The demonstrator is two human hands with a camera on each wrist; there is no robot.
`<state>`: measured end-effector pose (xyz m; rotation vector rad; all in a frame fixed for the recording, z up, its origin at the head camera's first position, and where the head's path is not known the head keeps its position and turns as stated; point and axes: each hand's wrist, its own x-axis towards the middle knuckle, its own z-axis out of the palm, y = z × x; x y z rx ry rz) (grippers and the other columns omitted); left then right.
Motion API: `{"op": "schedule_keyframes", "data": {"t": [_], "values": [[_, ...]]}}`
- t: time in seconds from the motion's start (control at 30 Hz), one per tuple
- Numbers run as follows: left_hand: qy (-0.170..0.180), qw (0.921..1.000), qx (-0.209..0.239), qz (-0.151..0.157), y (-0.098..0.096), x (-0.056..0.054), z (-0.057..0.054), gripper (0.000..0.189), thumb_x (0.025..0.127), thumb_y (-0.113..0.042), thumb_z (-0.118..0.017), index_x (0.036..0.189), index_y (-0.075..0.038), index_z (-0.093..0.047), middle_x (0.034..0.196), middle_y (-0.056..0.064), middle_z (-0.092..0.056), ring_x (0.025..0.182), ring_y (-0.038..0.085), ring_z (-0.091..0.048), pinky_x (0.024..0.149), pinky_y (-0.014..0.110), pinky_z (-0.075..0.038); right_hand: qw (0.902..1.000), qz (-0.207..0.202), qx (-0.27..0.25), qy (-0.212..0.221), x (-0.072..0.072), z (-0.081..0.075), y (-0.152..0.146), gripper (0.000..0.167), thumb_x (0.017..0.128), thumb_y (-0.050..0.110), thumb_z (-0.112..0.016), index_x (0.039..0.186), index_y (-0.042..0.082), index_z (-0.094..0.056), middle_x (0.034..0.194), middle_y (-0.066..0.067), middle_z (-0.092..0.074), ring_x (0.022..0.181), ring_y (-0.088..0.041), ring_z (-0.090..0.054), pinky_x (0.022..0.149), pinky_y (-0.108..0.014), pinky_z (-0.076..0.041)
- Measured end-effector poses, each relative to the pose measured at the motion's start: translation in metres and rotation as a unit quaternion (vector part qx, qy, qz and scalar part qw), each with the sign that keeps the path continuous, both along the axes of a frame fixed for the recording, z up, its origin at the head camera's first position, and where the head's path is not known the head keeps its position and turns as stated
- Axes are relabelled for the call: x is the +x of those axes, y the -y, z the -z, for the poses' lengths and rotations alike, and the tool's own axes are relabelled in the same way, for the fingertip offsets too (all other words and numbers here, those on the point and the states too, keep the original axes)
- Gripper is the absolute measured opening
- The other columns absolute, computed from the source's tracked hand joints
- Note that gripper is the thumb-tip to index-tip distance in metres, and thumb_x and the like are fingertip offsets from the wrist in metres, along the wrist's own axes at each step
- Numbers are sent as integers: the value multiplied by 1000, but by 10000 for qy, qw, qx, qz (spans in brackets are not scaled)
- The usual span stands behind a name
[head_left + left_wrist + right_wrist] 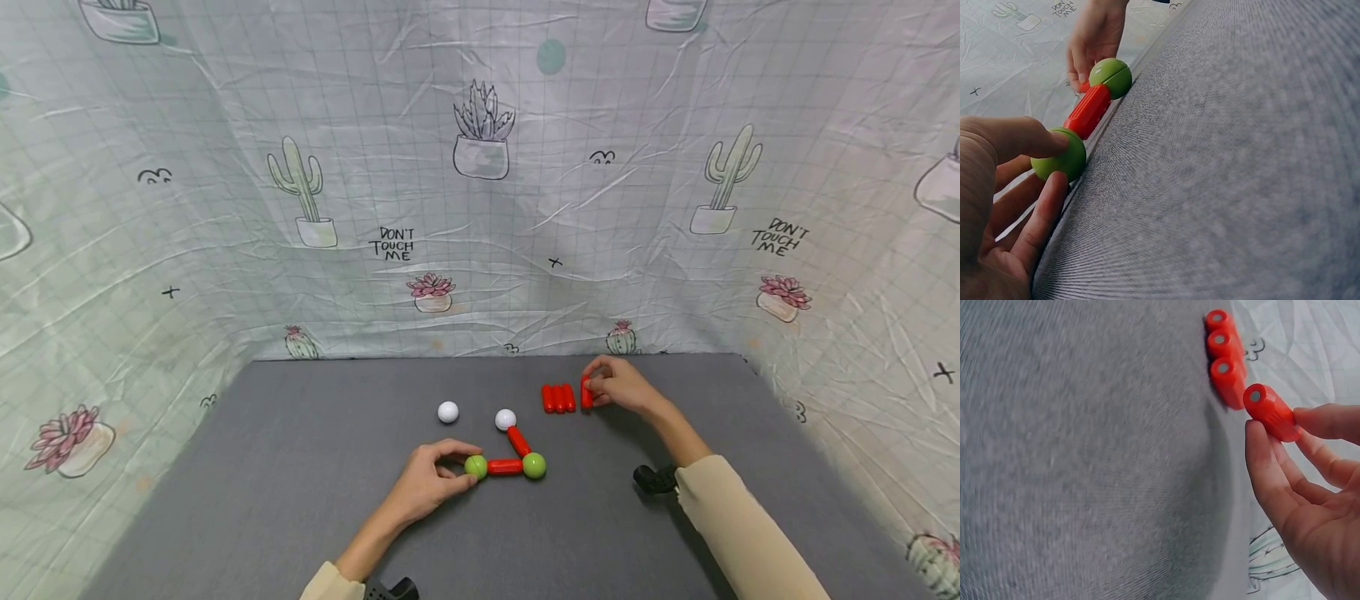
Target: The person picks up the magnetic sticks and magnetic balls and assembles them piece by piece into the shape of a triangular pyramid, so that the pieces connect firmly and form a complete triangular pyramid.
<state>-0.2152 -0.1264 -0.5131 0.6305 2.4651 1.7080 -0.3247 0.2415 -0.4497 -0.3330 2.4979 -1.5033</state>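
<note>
My left hand (429, 481) grips a green ball (476, 467) between thumb and fingers. A red rod (505, 467) joins that ball to a second green ball (534, 465). From there another red rod (518, 442) runs up to a white ball (506, 419), so the joined pieces form a bent chain on the table. Farther back, my right hand (617, 385) pinches a single red rod (1274, 415) by thumb and fingertips. Its visible end has a grey metallic disc. Just left of it lie three red rods (558, 398) side by side.
A loose white ball (447, 412) sits left of the chain on the grey table (300, 467). A printed cloth (525, 275) hangs behind the table and along both sides. Each wrist wears a black camera strap (656, 479).
</note>
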Motion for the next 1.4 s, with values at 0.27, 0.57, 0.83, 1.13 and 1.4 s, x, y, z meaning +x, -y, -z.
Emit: {"op": "schedule_keyframes", "data": {"t": [0.27,0.57,0.83,1.13,1.4], "values": [[-22,10000,9,11,1,-1,2,36,85,-9,-82,121,-9,-75,111,12,-77,66,3,-64,61,19,-53,9996,-193,-41,-186,9,-5,12,36,102,4,-56,132,-15,-52,111,-29,-67,88,-23,-71,87,-49,-62],[-62,10000,15,3,1,0,3,36,85,-8,-82,120,-9,-75,110,13,-77,69,2,-65,63,19,-54,9972,-605,-437,-66,19,-8,35,34,102,5,-58,131,-14,-55,114,-29,-66,92,-23,-71,88,-47,-61],[-185,9997,119,67,1,-2,4,36,85,-7,-82,120,-5,-75,109,16,-77,66,3,-65,61,20,-55,9946,-842,-599,-95,26,-8,56,33,101,2,-59,130,-13,-57,104,-22,-68,87,-19,-69,89,-53,-60],[63,9999,134,26,-1,-1,-1,40,85,-8,-82,123,-5,-73,113,14,-76,85,8,-69,67,20,-55,9913,-1015,-825,-178,34,-6,79,31,101,2,-60,128,-13,-60,108,-28,-69,88,-21,-70,88,-55,-60],[38,9999,148,-27,-2,-1,-2,37,84,-9,-83,120,-5,-74,111,15,-76,89,10,-69,69,20,-56,9884,-1165,-964,-112,42,-3,99,34,101,4,-60,130,-14,-61,122,-35,-65,93,-26,-73,88,-53,-61]]}}
